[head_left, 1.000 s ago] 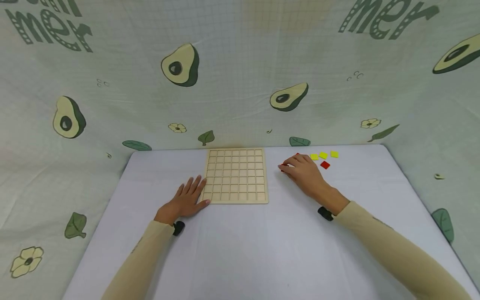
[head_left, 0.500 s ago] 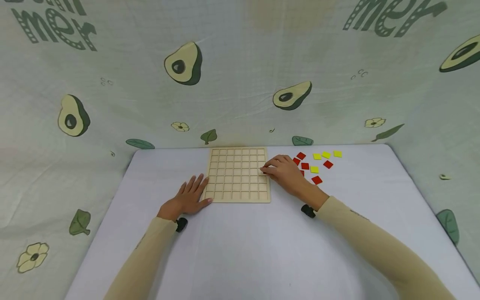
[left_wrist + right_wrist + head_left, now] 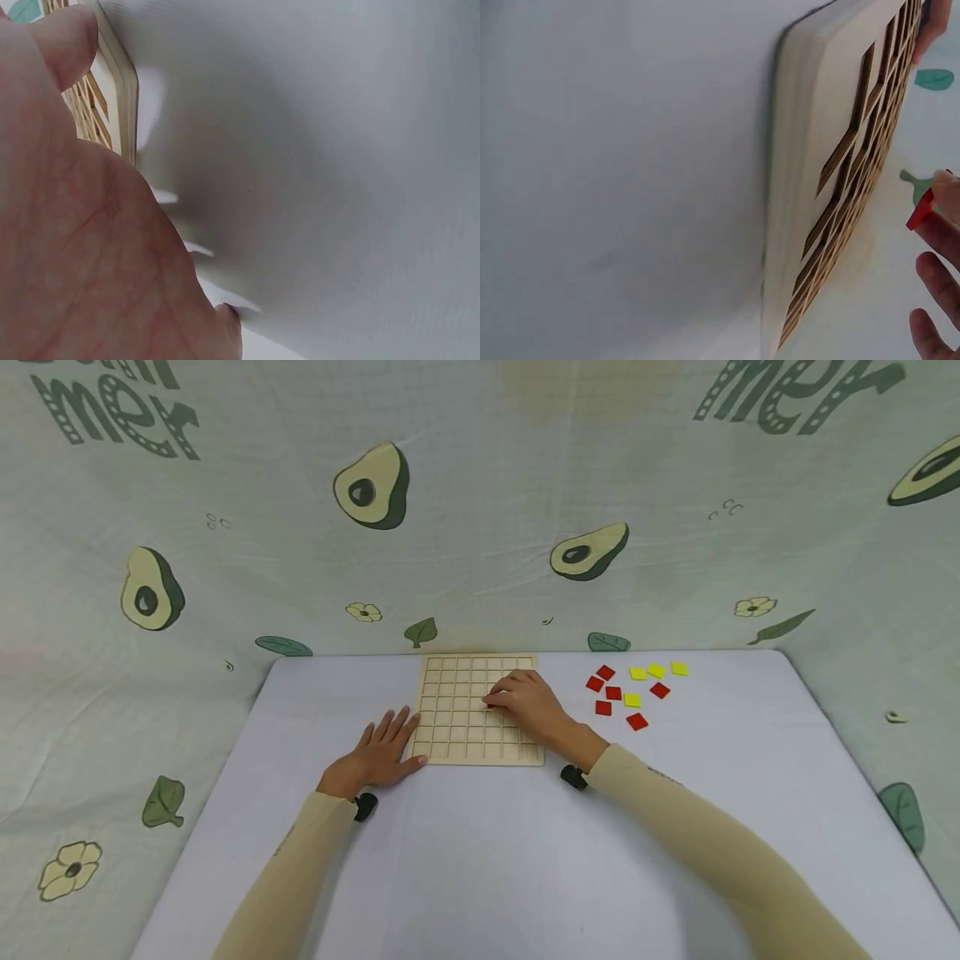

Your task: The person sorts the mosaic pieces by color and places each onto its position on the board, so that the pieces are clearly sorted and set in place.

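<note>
A pale wooden grid board point(image 3: 456, 703) with square recesses lies at the back middle of the table. Over its centre-right part, my right hand point(image 3: 531, 702) pinches a red square tile point(image 3: 922, 209) between thumb and finger; the right wrist view shows the tile tilted and held above the board's surface. My left hand point(image 3: 377, 756) lies flat with spread fingers at the board's left edge, its fingertips and thumb touching the frame. In the left wrist view the palm point(image 3: 97, 247) fills the left side, and the thumb point(image 3: 71, 41) rests on the board's corner.
Right of the board lie several loose red tiles point(image 3: 613, 693) and several yellow tiles point(image 3: 632, 700), flat and scattered. A white cloth covers the table point(image 3: 465, 860). Behind it hangs a curtain point(image 3: 480, 543) printed with avocados.
My right hand has moved left from the loose tiles to above the board, carrying a red tile. Tiles it covered are now visible. The left hand has stayed at the board's edge.
</note>
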A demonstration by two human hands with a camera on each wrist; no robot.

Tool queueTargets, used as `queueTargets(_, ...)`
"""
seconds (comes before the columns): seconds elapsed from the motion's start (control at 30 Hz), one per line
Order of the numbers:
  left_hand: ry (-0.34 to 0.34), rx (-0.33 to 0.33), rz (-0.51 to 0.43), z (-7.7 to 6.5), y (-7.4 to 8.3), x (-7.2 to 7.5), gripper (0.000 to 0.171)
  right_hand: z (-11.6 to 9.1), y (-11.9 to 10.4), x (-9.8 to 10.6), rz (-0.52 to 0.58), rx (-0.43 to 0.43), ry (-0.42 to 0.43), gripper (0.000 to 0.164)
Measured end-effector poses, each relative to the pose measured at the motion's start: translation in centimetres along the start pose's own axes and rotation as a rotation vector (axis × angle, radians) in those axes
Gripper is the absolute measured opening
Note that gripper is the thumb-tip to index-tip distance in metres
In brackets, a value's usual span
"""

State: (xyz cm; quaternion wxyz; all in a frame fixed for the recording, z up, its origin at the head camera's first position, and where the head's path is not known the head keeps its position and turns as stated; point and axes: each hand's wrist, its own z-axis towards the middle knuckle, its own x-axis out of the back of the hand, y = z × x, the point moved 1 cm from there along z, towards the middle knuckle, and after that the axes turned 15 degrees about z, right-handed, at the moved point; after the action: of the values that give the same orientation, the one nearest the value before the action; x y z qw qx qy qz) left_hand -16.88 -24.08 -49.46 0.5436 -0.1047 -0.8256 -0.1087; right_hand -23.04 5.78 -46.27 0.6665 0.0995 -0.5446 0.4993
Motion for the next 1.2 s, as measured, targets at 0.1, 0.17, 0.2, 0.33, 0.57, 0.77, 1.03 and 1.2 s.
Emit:
queueTargets(0.1,0.003,-0.001,-0.002,-0.1,0.0,0.1,0.086,0.9,-0.4,-0.8,0.007,-0.003,-0.011,0.021)
queueTargets(0.17,-0.003,0.0,-0.001,-0.2,0.0,0.3,0.087,1.6,-0.7,-1.3,-0.002,0.0,-0.018,0.021)
queueTargets(0.2,-0.006,0.002,-0.003,-0.3,0.0,0.4,0.086,1.9,-0.9,-1.5,0.003,-0.002,-0.022,0.02)
queueTargets(0.33,-0.028,0.013,0.009,-0.6,0.2,0.9,0.086,3.2,-1.5,-2.3,0.017,-0.021,-0.047,0.02)
queueTargets(0.57,-0.048,0.031,0.071,-1.0,1.0,1.6,0.084,5.3,-2.5,-3.5,0.054,-0.067,-0.069,0.021)
queueTargets(0.77,-0.02,0.022,0.123,-1.0,0.9,1.5,0.082,6.7,-3.2,-4.5,0.07,-0.098,-0.094,0.023)
queueTargets(1.03,0.043,0.02,0.201,-1.2,0.7,1.6,0.088,7.7,-3.6,-5.5,0.061,-0.131,-0.132,0.025)
queueTargets(1.2,0.143,0.029,0.218,-1.5,0.8,2.2,0.088,7.9,-3.6,-5.5,0.043,-0.143,-0.13,0.024)
